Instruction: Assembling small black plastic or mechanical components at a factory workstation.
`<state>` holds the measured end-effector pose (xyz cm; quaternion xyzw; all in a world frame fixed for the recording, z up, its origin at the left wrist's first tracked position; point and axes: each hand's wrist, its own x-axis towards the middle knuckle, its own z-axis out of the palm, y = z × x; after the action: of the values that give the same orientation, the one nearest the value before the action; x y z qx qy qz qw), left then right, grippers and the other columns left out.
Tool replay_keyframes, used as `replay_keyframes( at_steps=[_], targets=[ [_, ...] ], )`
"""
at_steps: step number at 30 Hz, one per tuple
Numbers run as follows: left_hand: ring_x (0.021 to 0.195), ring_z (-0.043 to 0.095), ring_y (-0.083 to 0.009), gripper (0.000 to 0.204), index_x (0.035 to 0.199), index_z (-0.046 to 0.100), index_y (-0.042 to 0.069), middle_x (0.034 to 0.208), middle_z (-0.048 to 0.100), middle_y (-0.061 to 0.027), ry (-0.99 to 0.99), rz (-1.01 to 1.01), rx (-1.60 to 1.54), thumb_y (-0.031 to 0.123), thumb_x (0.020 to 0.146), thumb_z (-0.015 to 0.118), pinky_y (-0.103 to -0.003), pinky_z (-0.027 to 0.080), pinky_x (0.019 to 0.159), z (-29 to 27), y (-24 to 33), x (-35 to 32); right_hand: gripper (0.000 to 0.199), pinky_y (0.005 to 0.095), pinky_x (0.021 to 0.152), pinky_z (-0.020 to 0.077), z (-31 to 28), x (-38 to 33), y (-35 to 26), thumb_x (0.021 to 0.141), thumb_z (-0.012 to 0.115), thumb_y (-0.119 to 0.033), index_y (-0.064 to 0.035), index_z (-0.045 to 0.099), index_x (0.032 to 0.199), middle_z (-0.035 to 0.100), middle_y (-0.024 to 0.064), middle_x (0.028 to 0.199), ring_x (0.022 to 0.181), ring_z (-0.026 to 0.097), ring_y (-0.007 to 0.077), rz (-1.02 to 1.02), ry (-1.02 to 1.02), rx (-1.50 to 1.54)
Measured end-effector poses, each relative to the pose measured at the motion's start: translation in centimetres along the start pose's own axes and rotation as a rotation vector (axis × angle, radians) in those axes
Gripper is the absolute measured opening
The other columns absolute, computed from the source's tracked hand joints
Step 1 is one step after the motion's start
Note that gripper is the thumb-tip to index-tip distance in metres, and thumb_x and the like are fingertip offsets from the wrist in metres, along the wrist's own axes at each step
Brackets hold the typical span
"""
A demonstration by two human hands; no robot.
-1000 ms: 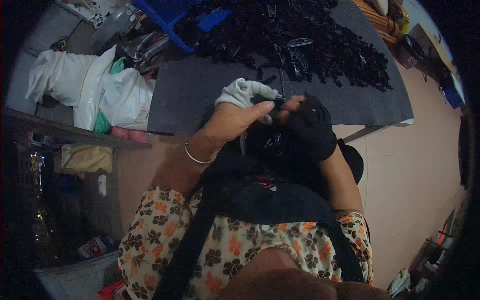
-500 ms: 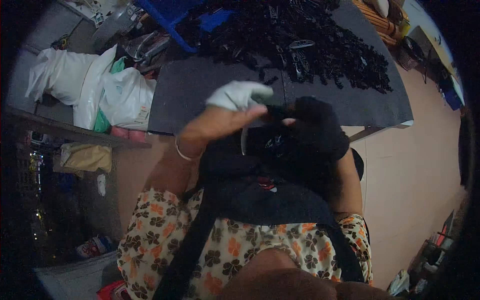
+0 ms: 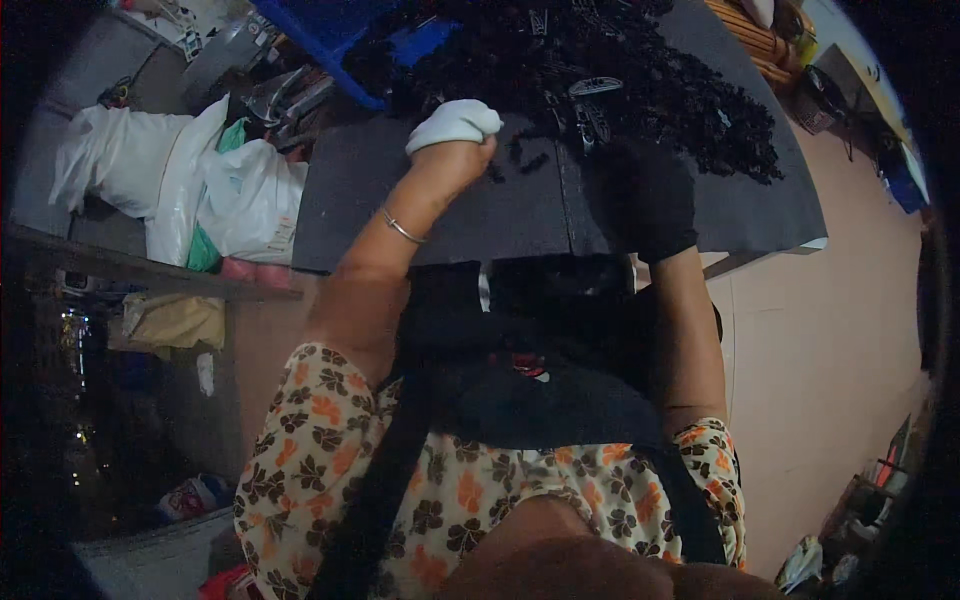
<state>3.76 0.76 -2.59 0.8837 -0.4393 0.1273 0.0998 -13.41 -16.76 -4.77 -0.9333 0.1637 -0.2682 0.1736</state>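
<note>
My left hand (image 3: 450, 135), in a white glove that leaves the thumb bare, is over the table at the near left edge of a heap of small black parts (image 3: 660, 90). Its fingers are curled closed, and whatever may be in them is hidden. My right hand (image 3: 640, 200), in a black glove, reaches over the table toward the near side of the heap. Dark glove and dark parts merge there, so its fingers cannot be made out. A few loose black pieces (image 3: 525, 155) lie on the grey tabletop (image 3: 350, 200) between the hands.
A blue crate (image 3: 310, 40) stands at the table's far left. White plastic sacks (image 3: 250, 200) lie on a surface to the left. Orange-brown rods (image 3: 760, 45) are at the far right, above the pinkish floor (image 3: 810, 360). A black apron (image 3: 540, 400) covers my front.
My hands were close together above my lap, at the table's near edge. Both have moved forward and apart over the table, and the left one's fingers have curled closed.
</note>
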Motion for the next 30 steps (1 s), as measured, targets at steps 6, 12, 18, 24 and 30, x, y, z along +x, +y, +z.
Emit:
replay_keyframes(
  at_steps=[6, 12, 18, 24, 30],
  targets=[
    [0.081, 0.060, -0.0305, 0.022, 0.095, 0.062, 0.009, 0.094, 0.061, -0.0128, 0.269, 0.111, -0.292, 0.014, 0.074, 0.056, -0.039, 0.049, 0.071, 0.3, -2.4, -1.8, 0.028, 0.0412, 0.068, 0.0473, 0.2, 0.1, -0.3, 0.074, 0.058, -0.019, -0.0092, 0.063, 0.100, 0.061, 0.0167, 0.087, 0.082, 0.059, 0.0340, -0.060, 0.047, -0.014],
    [0.080, 0.061, -0.0193, 0.022, 0.103, 0.056, -0.004, 0.092, 0.060, -0.0121, -0.077, -0.364, -1.520, 0.001, 0.083, 0.050, -0.029, 0.050, 0.070, -1.8, -1.6, -4.3, 0.026, 0.0443, 0.068, 0.0473, 0.8, 0.6, 0.0, 0.071, 0.061, -0.023, -0.0058, 0.061, 0.091, 0.060, 0.0186, 0.087, 0.080, 0.058, 0.0351, -0.106, 0.094, -0.113],
    [0.078, 0.061, -0.0182, 0.030, 0.107, 0.047, -0.007, 0.089, 0.060, -0.0148, 0.001, -0.345, -1.708, -0.001, 0.079, 0.059, -0.028, 0.051, 0.065, -1.5, -0.8, -5.8, 0.026, 0.0415, 0.073, 0.0472, -0.3, 0.3, -1.0, 0.071, 0.060, -0.017, -0.0063, 0.061, 0.095, 0.061, 0.0165, 0.085, 0.082, 0.058, 0.0354, -0.041, 0.020, -0.033],
    [0.076, 0.062, -0.0176, 0.028, 0.107, 0.048, -0.003, 0.085, 0.062, -0.0134, -0.114, -0.338, -1.349, 0.002, 0.081, 0.059, -0.027, 0.050, 0.061, -3.2, 2.0, -6.9, 0.029, 0.0370, 0.074, 0.0481, 0.3, -1.1, 2.2, 0.072, 0.063, -0.015, -0.0067, 0.062, 0.100, 0.062, 0.0137, 0.092, 0.086, 0.060, 0.0311, -0.270, 0.227, -0.093],
    [0.078, 0.061, -0.0170, 0.028, 0.111, 0.049, -0.004, 0.100, 0.059, -0.0125, -0.212, -0.223, -1.460, 0.001, 0.084, 0.055, -0.028, 0.052, 0.071, -3.5, 4.2, -7.7, 0.026, 0.0317, 0.067, 0.0489, -1.9, -2.8, -3.1, 0.069, 0.064, 0.000, -0.0054, 0.062, 0.095, 0.062, 0.0111, 0.087, 0.078, 0.061, 0.0281, -0.317, 0.113, 0.461]
  ],
)
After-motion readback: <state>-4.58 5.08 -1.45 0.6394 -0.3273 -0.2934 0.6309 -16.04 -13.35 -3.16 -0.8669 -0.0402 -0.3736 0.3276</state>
